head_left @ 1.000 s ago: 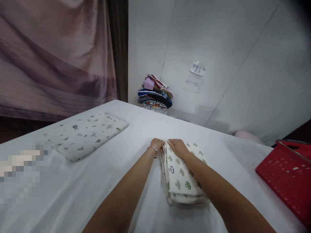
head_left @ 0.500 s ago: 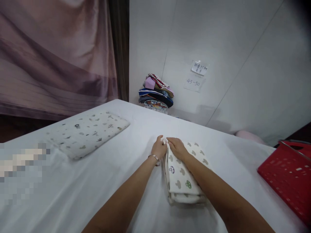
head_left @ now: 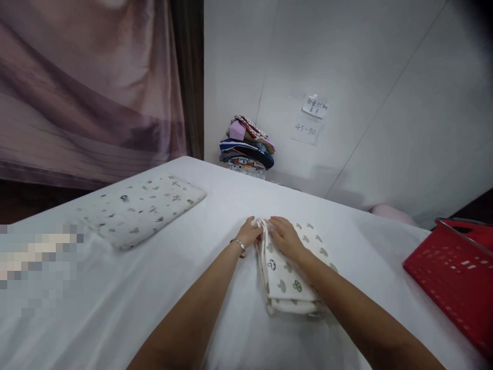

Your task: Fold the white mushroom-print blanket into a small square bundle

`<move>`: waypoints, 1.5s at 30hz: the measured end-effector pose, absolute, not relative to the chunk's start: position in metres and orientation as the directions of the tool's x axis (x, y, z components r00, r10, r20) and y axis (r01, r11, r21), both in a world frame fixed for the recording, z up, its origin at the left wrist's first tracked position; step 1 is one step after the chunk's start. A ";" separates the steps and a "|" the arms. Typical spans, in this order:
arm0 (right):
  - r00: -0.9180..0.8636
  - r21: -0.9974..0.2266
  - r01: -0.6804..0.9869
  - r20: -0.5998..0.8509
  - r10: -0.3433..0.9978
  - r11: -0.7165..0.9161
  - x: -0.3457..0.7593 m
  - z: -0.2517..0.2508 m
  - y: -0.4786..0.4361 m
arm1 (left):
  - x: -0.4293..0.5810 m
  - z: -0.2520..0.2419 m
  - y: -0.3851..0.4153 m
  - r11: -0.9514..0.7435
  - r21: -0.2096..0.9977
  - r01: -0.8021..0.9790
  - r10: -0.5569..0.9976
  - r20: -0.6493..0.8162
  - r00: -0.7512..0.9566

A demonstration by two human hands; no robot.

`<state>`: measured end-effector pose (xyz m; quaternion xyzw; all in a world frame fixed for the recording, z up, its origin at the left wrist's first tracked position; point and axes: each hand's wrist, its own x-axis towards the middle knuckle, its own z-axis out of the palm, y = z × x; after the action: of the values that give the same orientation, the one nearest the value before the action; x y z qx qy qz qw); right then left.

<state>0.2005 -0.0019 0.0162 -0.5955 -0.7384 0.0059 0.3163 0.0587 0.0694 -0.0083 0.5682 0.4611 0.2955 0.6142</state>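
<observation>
A folded white cloth with a mushroom print point(head_left: 287, 280) lies on the white table point(head_left: 162, 288) in front of me. My left hand point(head_left: 249, 234), with a bracelet on the wrist, pinches the cloth's far left corner, fingers closed on the fabric. My right hand point(head_left: 284, 237) rests on top of the cloth at its far end, fingers curled down on the same corner. Both forearms reach in from the bottom of the view.
A flat patterned pad point(head_left: 140, 208) lies at the left of the table. A red plastic basket point(head_left: 452, 277) stands at the right edge. A pile of folded clothes point(head_left: 246, 146) sits by the far wall under paper notes point(head_left: 310, 121). A curtain point(head_left: 88, 87) hangs at left.
The left hand has shifted slightly along the cloth's far corner and closed on it. The right hand stays on top of the cloth. The view has tilted a little.
</observation>
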 end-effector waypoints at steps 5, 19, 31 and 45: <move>-0.114 -0.471 0.815 0.441 0.891 0.337 0.183 0.034 -0.078 | 0.053 -0.007 0.062 0.111 0.973 0.203 0.858 -0.197 0.474; -0.240 -0.223 0.917 0.352 0.905 0.330 0.189 0.004 -0.165 | 0.067 0.012 0.048 0.102 0.950 0.295 0.913 -0.207 0.351; 0.194 -0.756 0.646 0.300 0.934 0.109 0.187 0.014 -0.159 | 0.060 0.013 0.014 0.204 0.933 0.296 0.896 -0.299 0.329; -0.196 -0.454 0.828 0.313 0.929 0.328 0.178 0.008 -0.177 | 0.053 0.008 0.002 0.209 0.924 0.320 0.927 -0.291 0.236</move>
<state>0.1783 -0.1766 0.0083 -0.5722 -0.7678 0.0924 0.2729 0.0527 0.0019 0.0077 0.5647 0.5522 0.2773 0.5472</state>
